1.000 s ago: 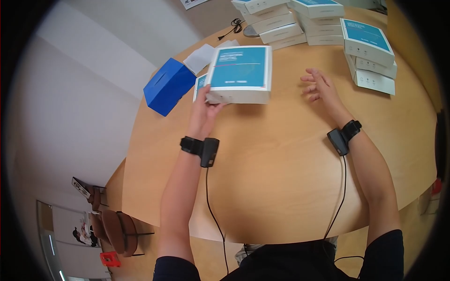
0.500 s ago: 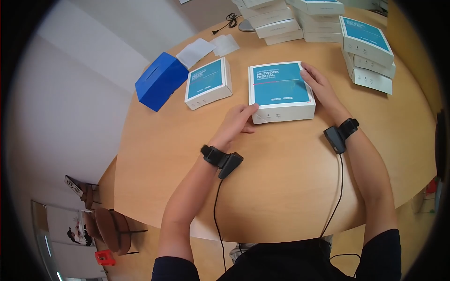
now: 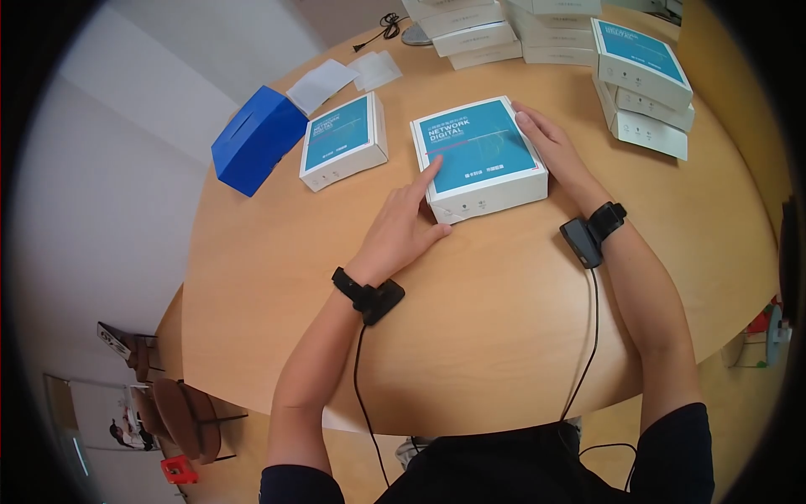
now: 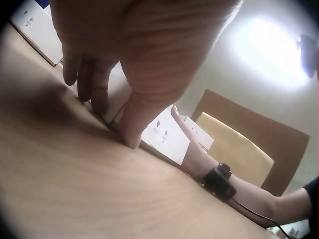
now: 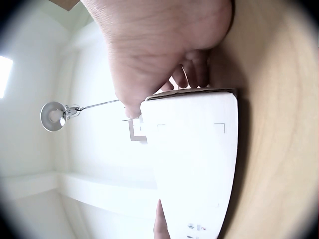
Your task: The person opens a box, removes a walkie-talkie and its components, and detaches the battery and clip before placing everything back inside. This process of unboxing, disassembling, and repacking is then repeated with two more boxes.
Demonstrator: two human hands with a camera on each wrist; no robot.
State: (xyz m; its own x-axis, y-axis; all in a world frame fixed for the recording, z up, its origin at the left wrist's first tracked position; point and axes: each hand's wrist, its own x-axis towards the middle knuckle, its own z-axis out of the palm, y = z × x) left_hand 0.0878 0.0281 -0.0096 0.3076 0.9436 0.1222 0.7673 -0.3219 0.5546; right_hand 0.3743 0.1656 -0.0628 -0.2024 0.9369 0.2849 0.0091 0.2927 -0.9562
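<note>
A white box with a teal top [image 3: 478, 155] lies flat on the round wooden table [image 3: 470, 319]. My left hand [image 3: 403, 223] is at its near left corner. The index finger lies straight on the lid and the thumb touches the front face. In the left wrist view, the left hand [image 4: 124, 59] has its thumb down at the corner of the box [image 4: 164, 137]. My right hand [image 3: 550, 151] rests along the box's right edge, fingers on the lid's far corner. In the right wrist view, the right hand [image 5: 164, 45] sits against the white side of the box [image 5: 199, 159].
A second teal-topped box [image 3: 344, 141] lies to the left, with a blue carton [image 3: 256, 139] beyond it near the table edge. Stacks of similar boxes stand at the far right [image 3: 642, 92] and at the back [image 3: 470, 34]. Papers [image 3: 323, 80] and a cable [image 3: 382, 25] lie behind.
The box was held up in my left hand over the second box. It came down to the table centre, both hands went onto it, and my left index finger now lies on the lid.
</note>
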